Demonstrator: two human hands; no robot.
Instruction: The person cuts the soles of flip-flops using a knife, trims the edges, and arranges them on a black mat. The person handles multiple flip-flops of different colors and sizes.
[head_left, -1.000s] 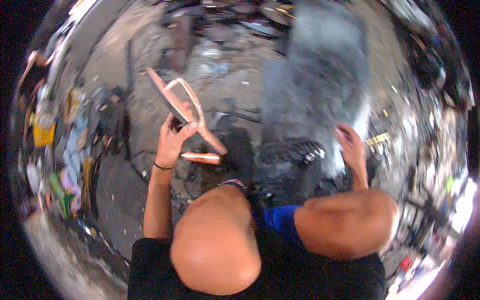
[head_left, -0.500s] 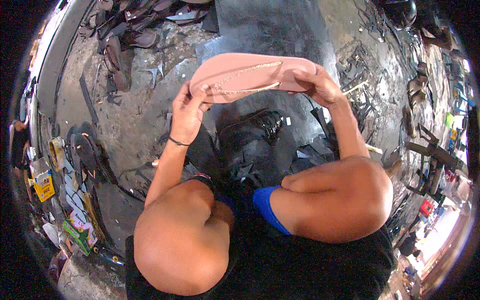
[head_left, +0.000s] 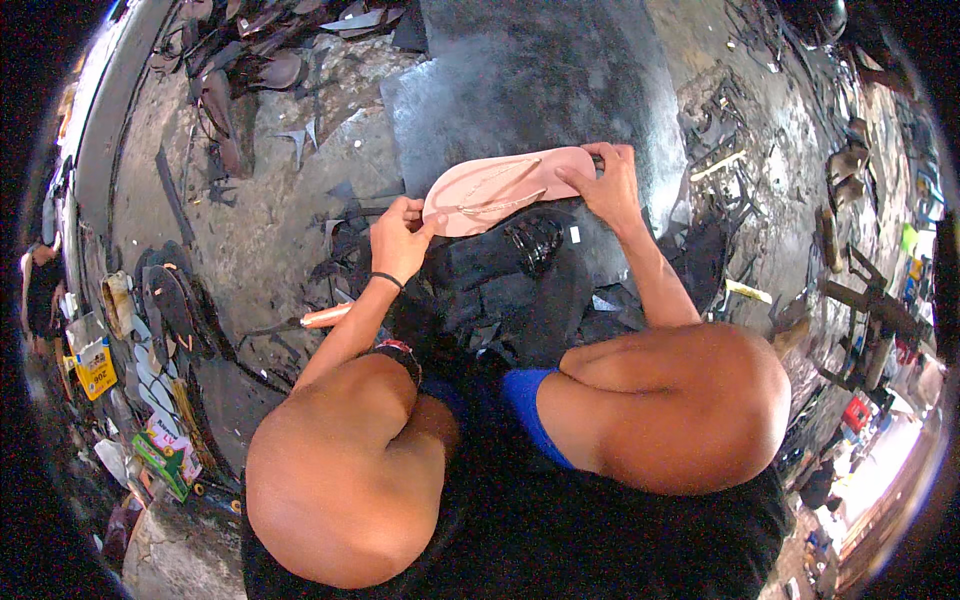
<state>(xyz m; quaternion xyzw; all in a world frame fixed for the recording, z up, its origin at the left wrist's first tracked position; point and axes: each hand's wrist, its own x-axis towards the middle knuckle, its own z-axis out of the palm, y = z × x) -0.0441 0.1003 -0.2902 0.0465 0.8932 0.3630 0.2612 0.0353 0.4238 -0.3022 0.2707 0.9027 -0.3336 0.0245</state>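
Two hands support one pink thong sandal, held sole-down and slightly tilted between them, in front of the knees. The left hand pinches the broad toe end, thumb above and fingers curled at the rim; the right hand grips the narrower heel end likewise, thumb on the upper face. Neither is spread; each is closed to about the sole's thickness. Beyond the hands lies a dark sheet; nearer the body than the sandal are black scraps. Judged by its look, the sandal should be light, its sole bendable yet firm enough to span both grips, its smooth face perhaps slightly slippery. The thin, textured straps appear the most delicate part; the sole's two ends offer the surer hold.
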